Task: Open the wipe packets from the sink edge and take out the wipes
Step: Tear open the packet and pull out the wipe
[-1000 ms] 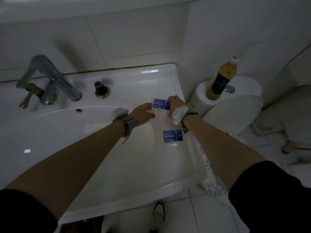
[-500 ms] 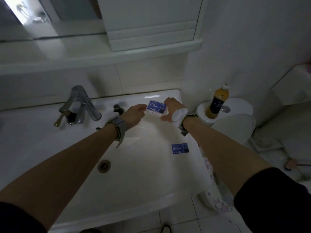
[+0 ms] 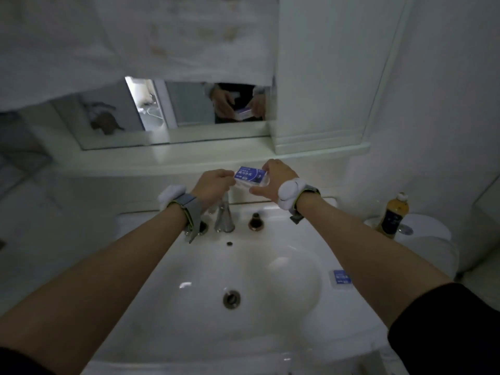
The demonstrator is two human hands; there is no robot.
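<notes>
A blue-and-white wipe packet (image 3: 251, 177) is held up in the air above the tap, between both hands. My left hand (image 3: 213, 185) pinches its left end. My right hand (image 3: 273, 181) grips its right end, thumb under the packet. The packet looks sealed. A second blue-and-white wipe packet (image 3: 342, 279) lies flat on the right edge of the white sink (image 3: 189, 334), beside my right forearm. No loose wipe is visible.
A chrome tap (image 3: 224, 216) and a dark knob (image 3: 255, 222) stand at the back of the sink. An orange bottle (image 3: 393, 216) stands on the toilet tank at right. A shelf and mirror (image 3: 151, 112) run above the sink.
Both hands have lifted the first packet off the sink's back right edge and carried it up in front of the shelf. The view has tilted up. The second packet stays on the rim.
</notes>
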